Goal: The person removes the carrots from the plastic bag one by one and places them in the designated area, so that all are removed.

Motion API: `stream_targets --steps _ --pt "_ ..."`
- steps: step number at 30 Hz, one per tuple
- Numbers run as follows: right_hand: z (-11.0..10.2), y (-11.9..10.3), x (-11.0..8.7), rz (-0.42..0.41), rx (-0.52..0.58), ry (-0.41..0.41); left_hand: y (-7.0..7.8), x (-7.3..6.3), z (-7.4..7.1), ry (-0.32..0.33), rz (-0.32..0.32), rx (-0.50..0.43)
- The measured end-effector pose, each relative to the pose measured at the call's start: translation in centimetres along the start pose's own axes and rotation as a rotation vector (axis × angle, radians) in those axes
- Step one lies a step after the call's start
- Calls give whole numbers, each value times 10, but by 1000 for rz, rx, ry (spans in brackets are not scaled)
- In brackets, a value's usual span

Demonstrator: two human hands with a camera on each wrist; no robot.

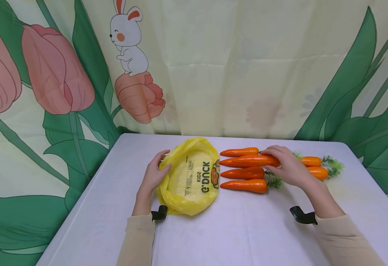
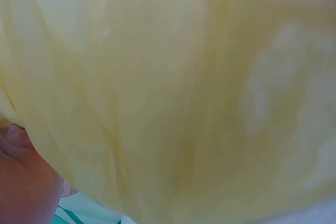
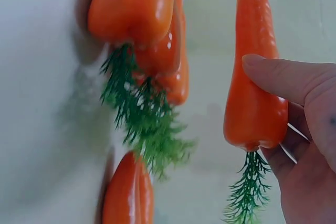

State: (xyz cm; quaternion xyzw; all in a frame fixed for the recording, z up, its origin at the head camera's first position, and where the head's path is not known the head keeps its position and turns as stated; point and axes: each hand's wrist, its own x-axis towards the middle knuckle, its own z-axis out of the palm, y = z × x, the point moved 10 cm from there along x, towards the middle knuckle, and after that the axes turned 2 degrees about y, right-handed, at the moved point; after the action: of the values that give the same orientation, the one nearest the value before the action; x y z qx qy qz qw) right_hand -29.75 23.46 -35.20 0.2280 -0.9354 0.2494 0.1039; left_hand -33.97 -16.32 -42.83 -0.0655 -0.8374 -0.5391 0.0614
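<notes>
My left hand [image 1: 154, 173] holds the left rim of a yellow plastic bag [image 1: 180, 204], thumb on the inner side. The bag lies with its mouth spread round and its sides rolled down, dark print showing on its bottom. In the left wrist view the yellow film [image 2: 157, 87] fills most of the picture and hides the fingers. Between thumb and fingers my right hand [image 1: 288, 166] grips an orange carrot [image 3: 254, 93] near its leafy end. Its tip points at the bag, and in the right wrist view it hangs apart from the other carrots [image 3: 136, 9].
Beside the bag's right edge lie three carrots in a row, the nearest carrot [image 1: 245, 185] below the others. Two more carrots [image 1: 318, 173] with green tops lie past my right hand. A white-covered table [image 1: 233, 236] backs onto a printed curtain [image 1: 207, 92].
</notes>
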Motion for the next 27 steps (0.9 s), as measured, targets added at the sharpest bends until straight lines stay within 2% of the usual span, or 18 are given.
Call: stream_targets --steps 7,16,27 --pt "-11 17 -18 -20 -6 49 1 -1 -1 5 10 6" --pt "-21 41 -42 36 -43 53 1 -1 0 11 10 20" --pt "-29 63 -67 61 -94 81 -1 -1 0 17 3 23"
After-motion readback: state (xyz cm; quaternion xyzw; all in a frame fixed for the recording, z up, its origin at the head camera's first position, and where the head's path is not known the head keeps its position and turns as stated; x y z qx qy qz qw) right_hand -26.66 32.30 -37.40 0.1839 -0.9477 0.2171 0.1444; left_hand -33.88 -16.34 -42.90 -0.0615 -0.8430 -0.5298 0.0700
